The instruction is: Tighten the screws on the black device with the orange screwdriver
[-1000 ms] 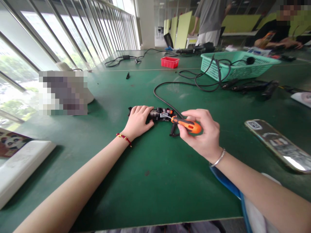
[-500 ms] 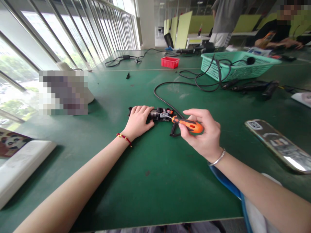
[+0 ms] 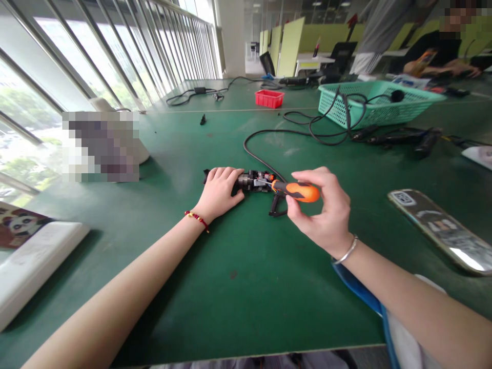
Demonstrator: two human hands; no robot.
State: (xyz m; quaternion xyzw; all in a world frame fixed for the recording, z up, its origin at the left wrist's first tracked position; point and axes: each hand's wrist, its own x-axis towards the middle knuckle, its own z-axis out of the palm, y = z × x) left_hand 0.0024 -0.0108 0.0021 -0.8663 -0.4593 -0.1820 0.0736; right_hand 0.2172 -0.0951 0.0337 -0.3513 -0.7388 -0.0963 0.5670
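Observation:
My left hand [image 3: 223,190] lies wrapped over the barrel of a black corded device [image 3: 253,180], pressing it against the table; its fingers hide much of the left half. The device's right half is open, with small inner parts and bits of orange showing. Between thumb and forefinger, my right hand [image 3: 326,212] grips an orange and black screwdriver [image 3: 303,192] by its handle. Its thin shaft points left into the exposed parts; the tip is too small to make out. A short black handle-like piece [image 3: 275,205] sticks out below the device.
A black cable [image 3: 265,132] runs to a green basket [image 3: 376,105] at the back right. Beyond the device stands a red bin [image 3: 269,99]. A phone [image 3: 442,230] lies right, and a white block [image 3: 42,271] left. Two people are across the table.
The screwdriver's handle has turned a little in my right hand, whose fingers have loosened and shifted around it. My left hand and the device stay put. The standing person has moved right.

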